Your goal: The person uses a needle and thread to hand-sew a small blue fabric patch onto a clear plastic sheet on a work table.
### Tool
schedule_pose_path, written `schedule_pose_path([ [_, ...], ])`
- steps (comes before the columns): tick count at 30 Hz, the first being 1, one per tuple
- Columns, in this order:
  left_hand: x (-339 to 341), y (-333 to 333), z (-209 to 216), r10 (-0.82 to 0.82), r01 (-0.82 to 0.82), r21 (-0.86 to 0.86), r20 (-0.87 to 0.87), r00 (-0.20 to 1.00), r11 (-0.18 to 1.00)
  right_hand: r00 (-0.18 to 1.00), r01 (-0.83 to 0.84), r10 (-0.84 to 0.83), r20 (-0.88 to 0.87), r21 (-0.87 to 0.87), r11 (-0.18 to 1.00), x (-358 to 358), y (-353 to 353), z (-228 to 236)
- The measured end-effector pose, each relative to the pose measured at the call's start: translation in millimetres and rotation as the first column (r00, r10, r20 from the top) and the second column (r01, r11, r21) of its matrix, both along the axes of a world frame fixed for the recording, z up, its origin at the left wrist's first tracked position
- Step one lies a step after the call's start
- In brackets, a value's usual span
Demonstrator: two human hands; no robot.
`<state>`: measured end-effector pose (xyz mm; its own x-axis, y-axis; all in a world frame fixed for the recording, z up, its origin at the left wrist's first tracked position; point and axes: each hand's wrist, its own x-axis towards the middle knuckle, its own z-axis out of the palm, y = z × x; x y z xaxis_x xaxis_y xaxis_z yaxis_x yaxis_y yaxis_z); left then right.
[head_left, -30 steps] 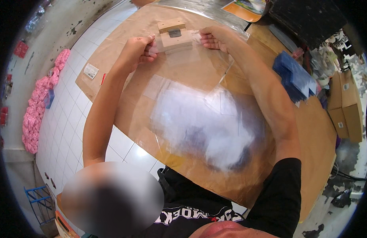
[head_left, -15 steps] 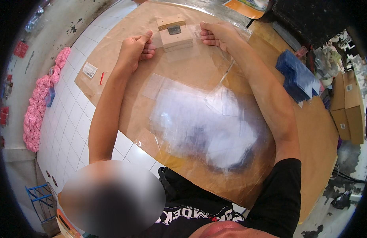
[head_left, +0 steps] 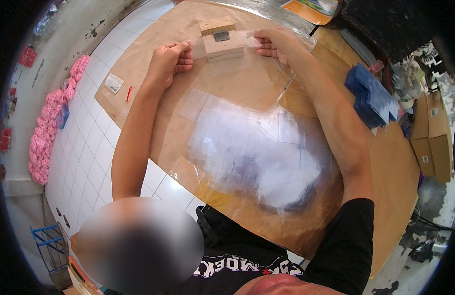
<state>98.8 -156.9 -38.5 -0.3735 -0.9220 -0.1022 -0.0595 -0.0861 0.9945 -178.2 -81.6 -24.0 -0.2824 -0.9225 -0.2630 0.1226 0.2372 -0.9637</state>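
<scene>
A pale wooden block fixture (head_left: 223, 48) with a dark metal piece (head_left: 220, 35) in its middle stands at the far part of the table. My left hand (head_left: 171, 64) is closed in a pinch just left of it. To the right, my right hand (head_left: 275, 45) pinches a clear plastic sheet (head_left: 250, 42) by its edge. The sheet is see-through and seems to stretch across the block to my left fingertips; its outline there is faint. Nearer to me, a loose heap of clear plastic sheets (head_left: 232, 142) covers the middle of the table.
Brown paper covers the table (head_left: 173, 142). A white label (head_left: 114, 83) and a small red object (head_left: 129, 93) lie at the left. Stacked blue sheets (head_left: 367, 93) and cardboard boxes (head_left: 430, 132) are on the right. A pink bundle (head_left: 53, 118) lies past the tiled floor (head_left: 97, 123).
The whole view has shifted slightly. My left hand is a little farther from the wooden block, while my right hand keeps its pinch on the plastic near the block.
</scene>
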Motion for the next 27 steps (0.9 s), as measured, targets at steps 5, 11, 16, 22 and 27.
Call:
schedule_pose_path([
  [5, -0.3, 1.5, 0.7, 0.017, -0.017, 0.012, -0.006, 1.0, 1.0, 1.0, -0.012, 0.012, 0.006, -0.001, 1.0, 0.4, 2.6, 3.1],
  [11, -1.6, 1.0, -0.7, 0.034, -0.034, 0.014, -0.026, 0.999, 0.999, 1.0, 0.0, 0.0, -0.018, 0.009, 1.0, 1.0, 1.1, 1.3],
  [16, -1.8, -0.4, -1.1, 0.041, -0.041, 0.008, -0.025, 0.999, 0.999, 0.999, -0.005, 0.005, -0.034, -0.003, 1.0, 0.8, -1.1, -0.8],
  [22, -1.7, -0.2, 0.2, 0.051, -0.05, 0.019, -0.026, 0.998, 0.999, 1.0, 0.011, -0.011, -0.029, -0.014, 1.0, 0.1, -1.7, -1.9],
  [27, -0.1, -2.6, -1.6, 0.048, -0.047, 0.026, -0.06, 0.997, 0.999, 0.999, 0.023, -0.022, 0.023, -0.034, 0.999, 1.5, 1.8, 0.6],
])
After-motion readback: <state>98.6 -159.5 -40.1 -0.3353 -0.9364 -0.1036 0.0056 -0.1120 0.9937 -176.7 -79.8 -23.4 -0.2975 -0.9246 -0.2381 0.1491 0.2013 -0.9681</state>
